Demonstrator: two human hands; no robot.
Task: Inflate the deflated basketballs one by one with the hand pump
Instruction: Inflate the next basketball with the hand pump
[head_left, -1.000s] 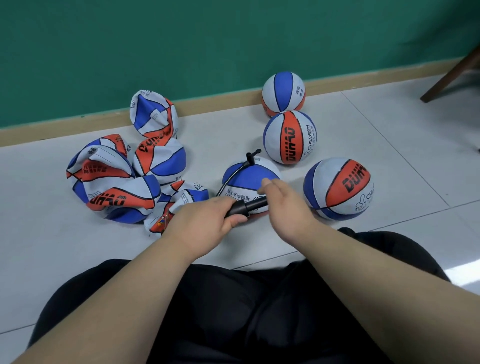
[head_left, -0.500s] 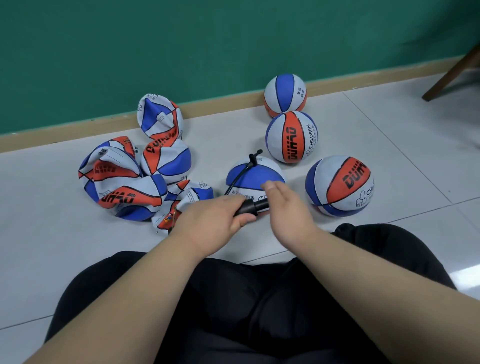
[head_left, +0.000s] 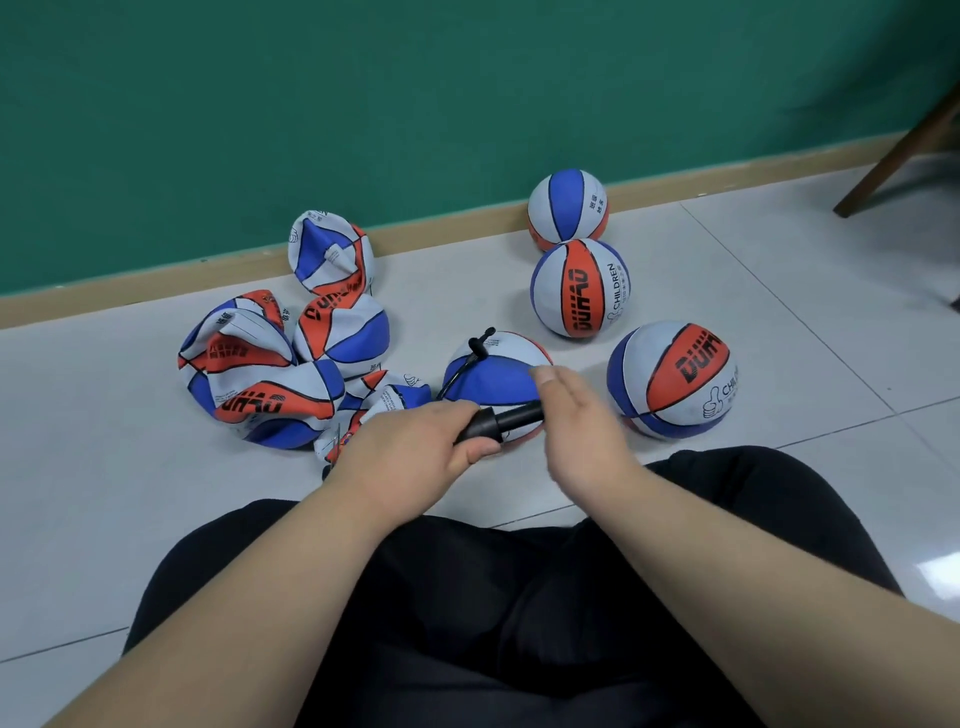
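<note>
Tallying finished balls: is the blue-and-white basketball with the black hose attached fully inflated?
Partly inflated: the blue-and-white basketball forms a low dome, flatter than round neighbours.

Head-worn camera looks forward and down, near the floor (head_left: 104, 467).

The basketballs (head_left: 581, 288) are all sporting blue, orange-red and pale grey panels with black lettering. The pump (head_left: 514, 417) is looking plain black, and the wall (head_left: 415, 104) is showing green over pale floor tiles (head_left: 779, 291).
</note>
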